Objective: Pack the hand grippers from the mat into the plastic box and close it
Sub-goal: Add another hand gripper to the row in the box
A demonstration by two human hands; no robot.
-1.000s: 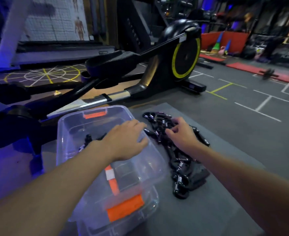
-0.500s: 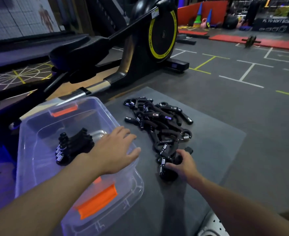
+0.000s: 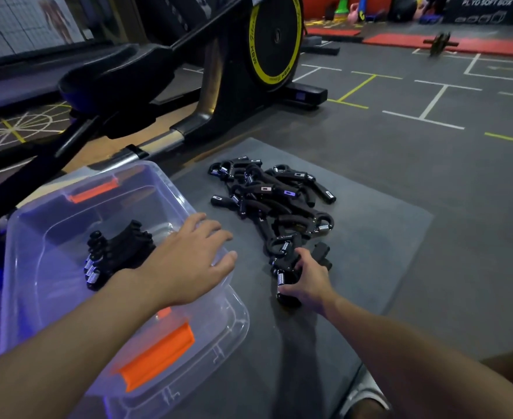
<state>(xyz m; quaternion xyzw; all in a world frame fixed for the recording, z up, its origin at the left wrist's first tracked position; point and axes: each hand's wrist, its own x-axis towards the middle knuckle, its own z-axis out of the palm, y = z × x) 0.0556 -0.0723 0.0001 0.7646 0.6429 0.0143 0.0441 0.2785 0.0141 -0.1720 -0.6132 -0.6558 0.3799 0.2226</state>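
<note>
- Clear plastic box (image 3: 46, 297) with an orange latch (image 3: 158, 355) sits at 9 o'clock of the grey foam mat (image 3: 376, 237), open on top. It looks to be resting on its own lid, not certain.
- Stacked grippers (image 3: 116, 252) are already in the box, in a neat row. Coil ends sit toward 7 o'clock, handles fan toward 1–2 o'clock.
- Pile of black steel-spring hand grippers (image 3: 273, 201) lies mid-mat at 3 o'clock of the box, tangled. The heap's long axis runs roughly 11 to 5.
- Left hand (image 3: 188, 261): fingers straight and spread, palm down on the box's 3 o'clock rim, gripping nothing.
- Right hand (image 3: 308, 282): fingers curled round the nearest gripper (image 3: 284, 279) at the pile's 6 o'clock end.
- That gripper's long axis is about 12–6 with its coil showing on the 9 o'clock side. Which way the handles point is hidden under the fingers.
- Risk: handles and coils interlock, so lifting one may drag neighbours off the mat or snag mid-lift.
- Risk: the left hand covers part of the opening, so a gripper swung over could hit the wrist or rim.
- Risk: pressing on one rim could tip or slide the box.
- Risk: loose dumping instead of rows may leave the heap too high for the lid.
- Black elliptical trainer (image 3: 273, 40) stands at 12 o'clock, well apart.
</note>
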